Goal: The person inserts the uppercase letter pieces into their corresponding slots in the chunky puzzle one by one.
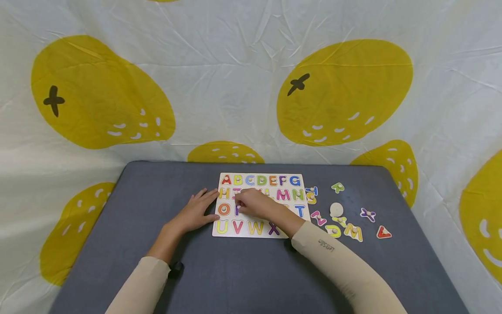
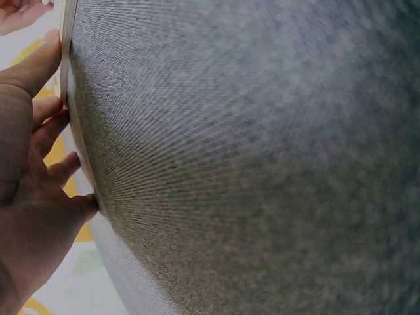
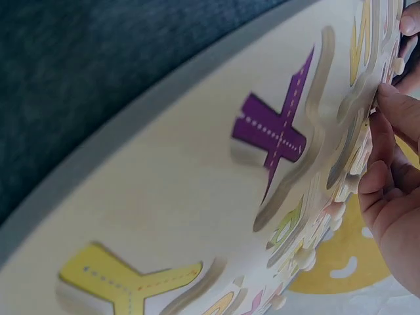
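Note:
A pale wooden alphabet puzzle board (image 1: 245, 237) lies on the table, with coloured letters in rows. My left hand (image 1: 198, 211), fingers spread, rests against its left edge; in the left wrist view, fingertips (image 2: 49, 49) touch the board's side. Over the third row, beside the orange O (image 1: 224, 209), my right hand (image 1: 255, 204) pinches a purple letter piece (image 1: 237, 211), mostly hidden by the fingers. From the right wrist, the curled fingers (image 3: 377, 177) meet the thumb low at the board, beyond the purple X recess (image 3: 279, 138) and yellow Y recess (image 3: 134, 282).
Loose knobbed letters lie right of the board, among them a green R (image 1: 337, 187), purple X (image 1: 368, 214), orange W (image 1: 354, 232) and red V (image 1: 384, 232). A pale round piece (image 1: 336, 209) lies among them. A patterned curtain (image 1: 227, 87) hangs behind the grey table (image 1: 219, 274).

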`<state>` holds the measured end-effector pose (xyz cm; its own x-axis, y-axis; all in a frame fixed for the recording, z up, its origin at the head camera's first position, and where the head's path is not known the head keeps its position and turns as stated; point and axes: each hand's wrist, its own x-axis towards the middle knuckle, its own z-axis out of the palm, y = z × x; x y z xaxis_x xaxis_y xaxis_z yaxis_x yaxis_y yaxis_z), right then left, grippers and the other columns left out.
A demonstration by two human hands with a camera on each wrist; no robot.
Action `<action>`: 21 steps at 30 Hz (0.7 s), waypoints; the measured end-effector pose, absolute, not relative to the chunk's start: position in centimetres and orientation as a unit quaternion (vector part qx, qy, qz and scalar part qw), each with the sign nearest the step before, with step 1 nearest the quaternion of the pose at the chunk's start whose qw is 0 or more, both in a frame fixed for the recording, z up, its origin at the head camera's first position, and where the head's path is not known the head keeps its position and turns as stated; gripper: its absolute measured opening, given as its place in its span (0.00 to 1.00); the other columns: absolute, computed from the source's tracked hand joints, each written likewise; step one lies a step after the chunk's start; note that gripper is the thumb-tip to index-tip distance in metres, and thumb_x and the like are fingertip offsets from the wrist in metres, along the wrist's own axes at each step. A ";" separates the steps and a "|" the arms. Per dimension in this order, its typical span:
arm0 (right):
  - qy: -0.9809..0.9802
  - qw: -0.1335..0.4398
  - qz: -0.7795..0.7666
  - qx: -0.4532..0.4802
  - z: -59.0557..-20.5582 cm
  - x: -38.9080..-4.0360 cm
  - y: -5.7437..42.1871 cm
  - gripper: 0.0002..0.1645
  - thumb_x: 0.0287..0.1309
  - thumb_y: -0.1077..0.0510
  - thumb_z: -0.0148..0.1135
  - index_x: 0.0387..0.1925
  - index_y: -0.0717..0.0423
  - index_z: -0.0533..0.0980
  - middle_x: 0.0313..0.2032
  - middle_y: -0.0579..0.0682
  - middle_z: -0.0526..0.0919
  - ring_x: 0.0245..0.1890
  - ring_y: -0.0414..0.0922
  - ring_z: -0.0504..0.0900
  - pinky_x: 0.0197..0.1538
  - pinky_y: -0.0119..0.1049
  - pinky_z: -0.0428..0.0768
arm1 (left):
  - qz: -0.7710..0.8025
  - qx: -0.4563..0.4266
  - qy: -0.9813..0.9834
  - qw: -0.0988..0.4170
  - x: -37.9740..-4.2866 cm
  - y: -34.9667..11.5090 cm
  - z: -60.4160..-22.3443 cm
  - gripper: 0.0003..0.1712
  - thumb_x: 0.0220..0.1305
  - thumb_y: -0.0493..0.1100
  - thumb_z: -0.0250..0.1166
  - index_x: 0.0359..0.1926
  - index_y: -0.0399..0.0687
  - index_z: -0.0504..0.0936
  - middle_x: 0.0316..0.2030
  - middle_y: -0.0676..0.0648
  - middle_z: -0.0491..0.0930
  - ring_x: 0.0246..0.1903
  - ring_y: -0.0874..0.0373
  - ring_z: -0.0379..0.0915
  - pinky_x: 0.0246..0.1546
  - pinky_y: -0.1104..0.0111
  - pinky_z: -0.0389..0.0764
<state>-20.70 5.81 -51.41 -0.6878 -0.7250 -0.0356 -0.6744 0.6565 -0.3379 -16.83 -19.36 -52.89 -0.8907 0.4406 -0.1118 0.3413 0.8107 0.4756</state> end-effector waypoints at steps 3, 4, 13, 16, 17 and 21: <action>0.906 0.085 -0.153 -0.385 -51.4 -20.6 5.7 0.04 0.66 0.57 0.69 0.34 0.50 0.81 0.29 0.42 0.75 0.29 0.37 0.71 0.35 0.30 0.69 | 0.228 0.206 0.945 0.111 -16.8 -19.3 -52.8 0.48 0.67 0.53 0.71 0.80 0.45 0.60 0.79 0.42 0.59 0.80 0.34 0.43 0.74 0.30 0.46; 0.906 0.087 -0.156 -0.384 -51.4 -20.6 5.7 0.04 0.66 0.57 0.69 0.34 0.50 0.81 0.29 0.42 0.75 0.29 0.38 0.71 0.35 0.30 0.70 | 0.228 0.205 0.945 0.111 -16.8 -19.3 -52.8 0.48 0.67 0.53 0.71 0.80 0.45 0.60 0.79 0.42 0.59 0.80 0.34 0.43 0.74 0.30 0.46; 0.898 0.093 -0.186 -0.389 -51.0 -20.5 6.9 0.04 0.65 0.57 0.69 0.39 0.53 0.83 0.29 0.44 0.76 0.31 0.38 0.72 0.37 0.32 0.71 | 0.225 0.203 0.947 0.111 -16.9 -19.3 -52.8 0.48 0.67 0.53 0.71 0.80 0.45 0.60 0.79 0.42 0.59 0.80 0.35 0.43 0.74 0.30 0.46; 0.898 0.092 -0.198 -0.383 -50.8 -20.5 7.9 0.06 0.64 0.59 0.69 0.42 0.54 0.84 0.31 0.45 0.78 0.31 0.39 0.73 0.38 0.32 0.73 | 0.227 0.200 0.947 0.111 -16.8 -19.2 -52.8 0.48 0.66 0.53 0.72 0.80 0.45 0.60 0.79 0.42 0.59 0.80 0.35 0.43 0.74 0.31 0.46; 0.898 0.092 -0.203 -0.378 -50.8 -20.5 8.3 0.07 0.64 0.59 0.70 0.43 0.54 0.84 0.31 0.44 0.79 0.31 0.38 0.73 0.38 0.32 0.74 | 0.227 0.200 0.947 0.111 -16.8 -19.2 -52.7 0.48 0.66 0.53 0.72 0.80 0.45 0.60 0.79 0.42 0.59 0.80 0.35 0.43 0.74 0.31 0.45; 0.902 0.098 -0.222 -0.357 -50.5 -20.6 10.1 0.10 0.66 0.58 0.69 0.47 0.55 0.84 0.33 0.44 0.80 0.32 0.38 0.74 0.40 0.32 0.75 | 0.228 0.200 0.947 0.110 -16.7 -19.2 -52.6 0.48 0.66 0.52 0.72 0.80 0.45 0.60 0.79 0.42 0.59 0.80 0.35 0.43 0.74 0.31 0.45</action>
